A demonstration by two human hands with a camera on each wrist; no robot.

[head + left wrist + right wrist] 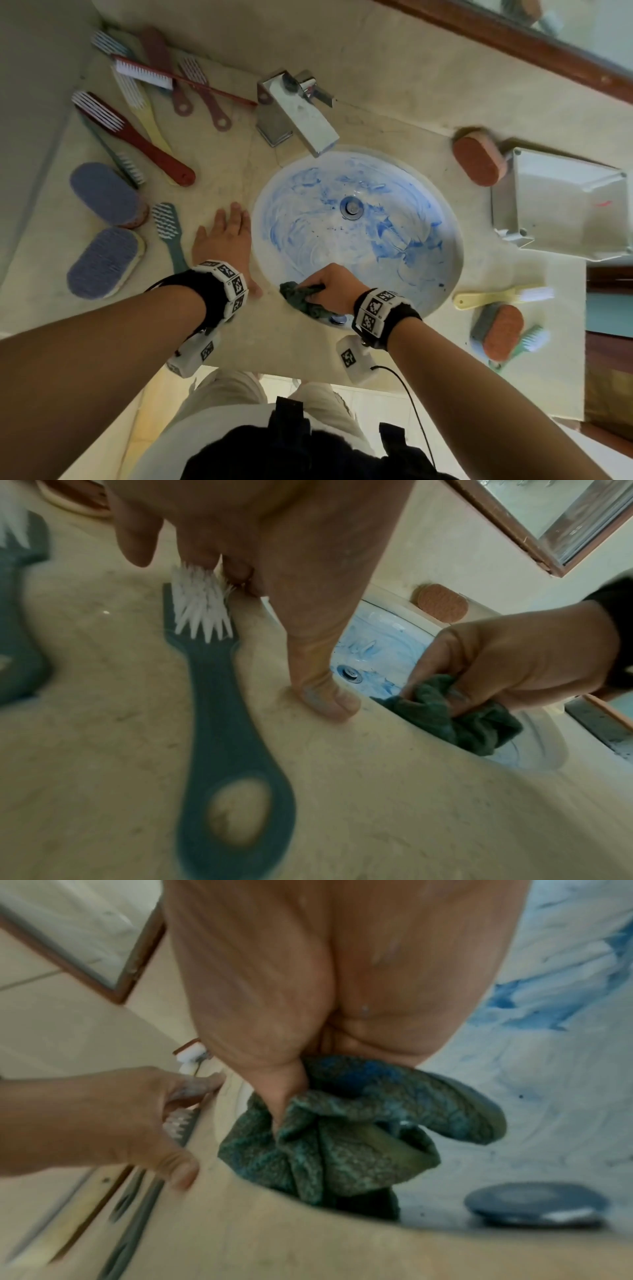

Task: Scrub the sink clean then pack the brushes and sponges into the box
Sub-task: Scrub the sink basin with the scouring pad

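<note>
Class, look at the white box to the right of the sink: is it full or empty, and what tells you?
Empty. The head view shows the box open with only its bare white floor, bar a small red mark; one orange sponge lies outside it.

The box [561, 205] runs off the right edge (its far corner unseen).

From the head view we look almost straight down on the tabletop [359, 61] and the round sink [356, 233], with both forearms reaching in from the bottom edge. The left wrist camera sits low and close behind our left hand [274, 561], facing across the tabletop toward the sink. The right wrist camera looks along our right hand [325, 974] into the basin at very close range; both wrist views share the green cloth [342, 1137] and the sink's near rim.
</note>
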